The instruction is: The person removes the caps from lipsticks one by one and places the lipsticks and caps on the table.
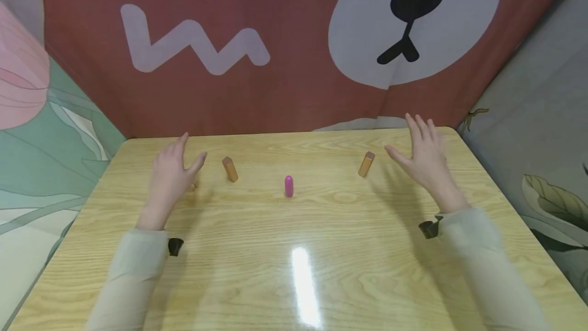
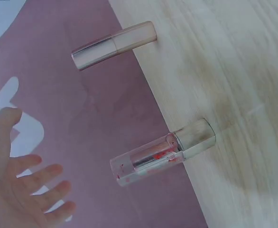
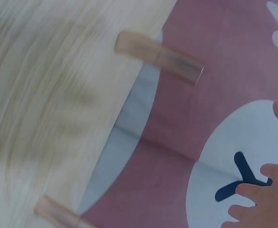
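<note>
Both hands hover over the table with fingers spread, holding nothing. My left hand [image 1: 170,178] is at the left, nearest a clear-capped lipstick tube [image 2: 158,159] with red smears inside and a gold-toned base; the hand mostly hides it in the head view. Just right of this hand stands a copper-coloured lipstick tube [image 1: 230,169]. My right hand [image 1: 424,160] is on the far right, with another copper tube [image 1: 366,164] upright to its left. A further copper-toned tube [image 3: 63,213] shows at the right wrist view's lower edge. Between the hands is a small bright pink round-topped tube [image 1: 289,186].
The light wood table [image 1: 257,234] ends at the back against a red-brown cloth [image 1: 294,96] printed with a cartoon muzzle. Patterned cloth hangs at both sides. A bright glare streak [image 1: 305,287] lies on the near tabletop.
</note>
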`<state>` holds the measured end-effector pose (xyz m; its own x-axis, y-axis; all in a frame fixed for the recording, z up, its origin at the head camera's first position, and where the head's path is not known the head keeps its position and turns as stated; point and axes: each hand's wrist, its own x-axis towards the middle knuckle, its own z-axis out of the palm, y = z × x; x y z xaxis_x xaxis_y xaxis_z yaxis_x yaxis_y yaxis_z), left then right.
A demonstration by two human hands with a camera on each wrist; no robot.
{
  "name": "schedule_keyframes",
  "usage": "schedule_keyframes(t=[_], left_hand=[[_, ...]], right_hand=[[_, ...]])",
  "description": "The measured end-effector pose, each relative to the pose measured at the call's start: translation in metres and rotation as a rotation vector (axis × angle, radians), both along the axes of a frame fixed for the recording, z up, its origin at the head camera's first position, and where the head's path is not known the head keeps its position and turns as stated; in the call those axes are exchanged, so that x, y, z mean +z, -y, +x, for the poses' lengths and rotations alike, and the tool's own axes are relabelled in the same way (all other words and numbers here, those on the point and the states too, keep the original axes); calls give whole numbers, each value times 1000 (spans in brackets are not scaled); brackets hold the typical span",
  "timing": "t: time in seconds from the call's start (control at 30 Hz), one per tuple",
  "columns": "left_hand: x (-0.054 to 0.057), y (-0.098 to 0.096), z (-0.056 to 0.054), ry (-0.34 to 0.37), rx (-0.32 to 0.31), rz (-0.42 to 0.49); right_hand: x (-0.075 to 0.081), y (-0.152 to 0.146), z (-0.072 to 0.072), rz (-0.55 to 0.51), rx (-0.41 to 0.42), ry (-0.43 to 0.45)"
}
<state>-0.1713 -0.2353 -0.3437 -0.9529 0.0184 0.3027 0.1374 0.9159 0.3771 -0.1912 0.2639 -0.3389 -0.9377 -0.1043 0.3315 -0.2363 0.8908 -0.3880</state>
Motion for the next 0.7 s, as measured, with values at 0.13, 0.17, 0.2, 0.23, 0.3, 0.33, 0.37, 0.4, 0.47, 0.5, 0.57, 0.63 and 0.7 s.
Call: schedule_keyframes(t=[0.13,0.17,0.2,0.23,0.3,0.33,0.37,0.4,0.47,0.5,0.57,0.63,0.7], left_hand=[[5,11,3,52,-30,117],[6,14,4,69,-35,144],[7,17,5,86,-38,163],[8,19,5,97,-39,182],[8,23,6,99,-40,214],[7,24,6,97,-43,229],[6,26,6,98,-47,247],[5,28,6,100,-48,265],[2,33,7,102,-52,297],[1,35,7,108,-55,308],[-2,40,8,119,-58,320],[-3,44,9,135,-55,322],[-4,49,10,161,-48,325]], right_hand=[[-3,12,-2,-162,66,-12],[-3,15,-2,-198,76,-8],[-3,18,-2,-236,81,4],[-2,20,-1,-272,79,21],[-1,25,2,-336,80,41],[0,26,3,-364,80,46],[0,28,4,-395,84,55],[0,30,5,-431,90,69],[0,33,7,-503,115,91],[-1,35,8,-537,126,110],[-1,39,11,-602,141,156],[-1,44,14,-646,149,202],[-1,50,15,-665,151,239]])
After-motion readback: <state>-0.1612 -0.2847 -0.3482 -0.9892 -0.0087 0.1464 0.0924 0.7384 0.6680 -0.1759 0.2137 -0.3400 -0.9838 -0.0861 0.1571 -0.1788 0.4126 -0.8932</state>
